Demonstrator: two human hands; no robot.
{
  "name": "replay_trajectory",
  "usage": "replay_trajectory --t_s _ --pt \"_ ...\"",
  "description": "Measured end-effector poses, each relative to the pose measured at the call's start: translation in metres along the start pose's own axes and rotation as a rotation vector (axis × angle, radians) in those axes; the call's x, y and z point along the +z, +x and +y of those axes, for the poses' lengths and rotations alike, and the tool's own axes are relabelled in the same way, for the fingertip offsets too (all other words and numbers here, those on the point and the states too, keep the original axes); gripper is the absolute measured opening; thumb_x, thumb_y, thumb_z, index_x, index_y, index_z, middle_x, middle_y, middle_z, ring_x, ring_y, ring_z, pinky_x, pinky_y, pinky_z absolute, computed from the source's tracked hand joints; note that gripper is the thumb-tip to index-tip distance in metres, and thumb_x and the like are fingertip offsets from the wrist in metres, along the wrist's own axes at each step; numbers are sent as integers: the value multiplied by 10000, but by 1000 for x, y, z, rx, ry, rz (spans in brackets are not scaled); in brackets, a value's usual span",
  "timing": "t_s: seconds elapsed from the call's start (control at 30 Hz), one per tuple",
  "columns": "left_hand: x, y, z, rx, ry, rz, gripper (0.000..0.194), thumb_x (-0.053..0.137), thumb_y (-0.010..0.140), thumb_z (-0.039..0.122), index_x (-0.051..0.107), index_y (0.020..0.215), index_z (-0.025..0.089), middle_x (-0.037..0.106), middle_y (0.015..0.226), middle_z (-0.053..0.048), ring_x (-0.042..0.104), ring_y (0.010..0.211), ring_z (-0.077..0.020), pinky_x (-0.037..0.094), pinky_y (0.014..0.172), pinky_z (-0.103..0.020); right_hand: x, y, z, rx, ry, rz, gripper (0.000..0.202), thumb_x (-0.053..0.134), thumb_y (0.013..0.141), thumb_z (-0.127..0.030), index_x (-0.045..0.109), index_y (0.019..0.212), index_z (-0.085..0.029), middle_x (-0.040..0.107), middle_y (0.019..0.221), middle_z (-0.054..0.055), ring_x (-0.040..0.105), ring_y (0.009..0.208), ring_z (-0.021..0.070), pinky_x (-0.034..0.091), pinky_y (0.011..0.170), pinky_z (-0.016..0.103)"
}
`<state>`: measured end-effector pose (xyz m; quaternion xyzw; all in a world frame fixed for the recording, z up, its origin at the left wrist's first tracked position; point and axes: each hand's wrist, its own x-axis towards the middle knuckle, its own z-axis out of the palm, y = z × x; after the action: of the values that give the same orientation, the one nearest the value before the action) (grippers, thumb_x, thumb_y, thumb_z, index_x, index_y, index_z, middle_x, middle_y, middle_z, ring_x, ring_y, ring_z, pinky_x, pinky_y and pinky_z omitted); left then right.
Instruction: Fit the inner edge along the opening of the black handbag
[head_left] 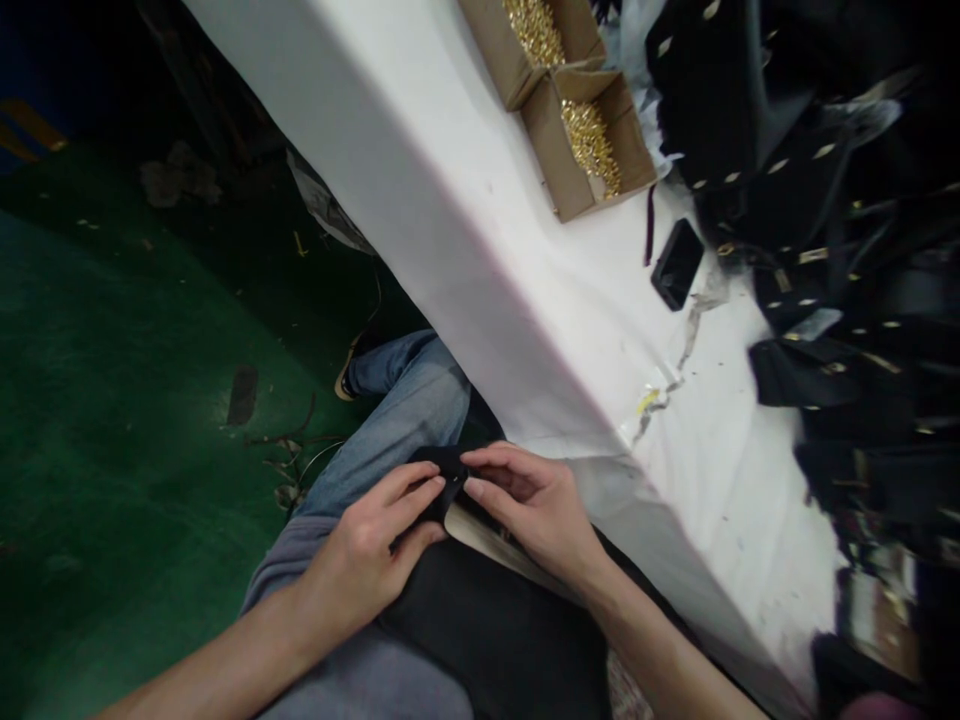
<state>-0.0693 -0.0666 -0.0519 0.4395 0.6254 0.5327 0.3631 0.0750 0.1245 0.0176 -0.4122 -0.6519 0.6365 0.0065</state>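
Note:
Across my lap lies a black bag (510, 610), leather-like, with a pale inner face showing along its open edge. My left hand (375, 530) grips the bag's upper edge, fingertips on top and thumb below. On the other side of a small shiny spot in the black material, my right hand (536, 495) pinches the same edge between thumb and fingers. Both sets of fingertips are close together there. Whether a small part sits between the right fingers is hidden.
Beside me a white-covered table (465, 250) carries two cardboard boxes, the nearer box (559, 175) holding small gold-coloured pieces (590, 145). A phone (678, 265) lies near a heap of black bags (825, 380). Scraps lie on the green floor (135, 400).

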Motion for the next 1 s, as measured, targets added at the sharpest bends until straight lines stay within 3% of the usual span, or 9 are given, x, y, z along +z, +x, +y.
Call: replay_trajectory --t_s 0.2,0.33,0.53,0.8,1.0 --pt "2 -5 -2 -5 21 -12 459 696 1052 160 655 1502 240 635 1547 -114 634 1420 -288 557 1247 -457 3 -2 3 -53 -119 46 252 767 999 -276 771 1246 -227 806 1085 72 796 941 227 677 893 348" --pt "5 -5 -1 5 33 -2 468 702 1050 157 650 1507 241 637 1547 -111 627 1426 -283 551 1252 -457 -2 -3 3 -140 -223 -19 289 780 973 -254 771 1263 -248 779 1202 76 771 1087 247 644 1018 378" --pt "11 -4 -2 -2 43 -11 462 718 1045 169 652 1498 234 658 1515 -116 647 1398 -280 562 1240 -457 -2 0 9 15 -127 10 533 1020 760 -335 795 1235 -250 806 1104 45 777 1058 255 652 967 354" --pt "13 -6 -2 -28 29 -4 445 734 1030 167 686 1465 248 681 1487 -106 668 1370 -282 583 1212 -451 -2 -5 7 122 21 19 366 937 850 -389 845 1159 -217 831 1065 73 791 966 238 658 900 351" --pt "12 -5 1 -24 34 3 435 743 1024 171 702 1448 259 686 1481 -104 673 1362 -289 595 1200 -458 -5 -4 5 134 3 5 253 811 945 -361 850 1138 -201 825 946 56 762 808 197 639 768 311"
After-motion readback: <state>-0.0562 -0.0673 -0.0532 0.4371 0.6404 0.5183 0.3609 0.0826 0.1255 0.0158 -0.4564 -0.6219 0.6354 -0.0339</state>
